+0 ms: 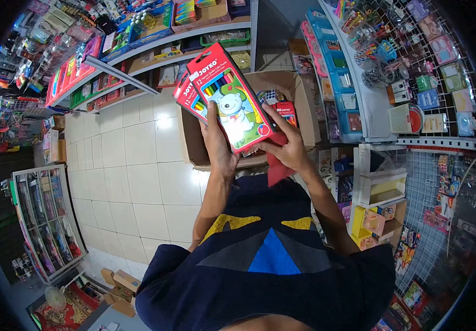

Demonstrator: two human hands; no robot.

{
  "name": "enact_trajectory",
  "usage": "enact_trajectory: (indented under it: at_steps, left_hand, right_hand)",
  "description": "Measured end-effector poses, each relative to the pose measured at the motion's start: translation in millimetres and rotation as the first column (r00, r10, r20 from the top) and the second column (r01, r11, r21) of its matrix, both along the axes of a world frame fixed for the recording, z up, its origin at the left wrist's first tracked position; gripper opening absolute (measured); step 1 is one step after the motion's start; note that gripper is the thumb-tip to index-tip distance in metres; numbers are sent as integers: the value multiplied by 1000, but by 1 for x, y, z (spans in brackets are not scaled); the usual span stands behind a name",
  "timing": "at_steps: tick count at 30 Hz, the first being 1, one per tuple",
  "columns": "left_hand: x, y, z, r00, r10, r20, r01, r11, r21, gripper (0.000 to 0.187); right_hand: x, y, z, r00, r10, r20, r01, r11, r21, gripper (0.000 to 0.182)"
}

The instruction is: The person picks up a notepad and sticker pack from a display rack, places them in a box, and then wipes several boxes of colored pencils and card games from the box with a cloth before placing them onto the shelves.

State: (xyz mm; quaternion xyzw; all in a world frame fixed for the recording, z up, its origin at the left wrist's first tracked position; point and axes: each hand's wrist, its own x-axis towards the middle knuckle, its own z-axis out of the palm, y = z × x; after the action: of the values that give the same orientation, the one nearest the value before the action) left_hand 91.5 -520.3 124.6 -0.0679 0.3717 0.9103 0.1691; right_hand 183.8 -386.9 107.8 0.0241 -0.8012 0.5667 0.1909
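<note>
Two red Joyko boxes of colored pencils are raised in front of me, tilted to the left and overlapping. A white cartoon animal is printed on the front box; the rear box shows only along its left side. My left hand grips the boxes from the lower left, thumb across the front one. At the front box's right edge, my right hand holds on with bent fingers. A red cloth hangs beneath my right hand, and how it is held is hidden.
Behind the boxes stands an open cardboard carton with another red Joyko box inside. Stocked shelves rise ahead on the left. A white rack of goods lines the right. Pale floor tiles run along the left.
</note>
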Motion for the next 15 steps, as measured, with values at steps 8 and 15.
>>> enact_trajectory:
  at_steps: [8,15]
  left_hand:
    - [7,8,22,1000,-8,-17,8,1000,23,38]
    - [4,6,19,999,-1,-41,0,1000,-22,35]
  right_hand:
    - [3,7,12,998,41,-38,-42,999,-20,75]
    - [9,-2,6,1000,-10,-21,8,995,-98,73]
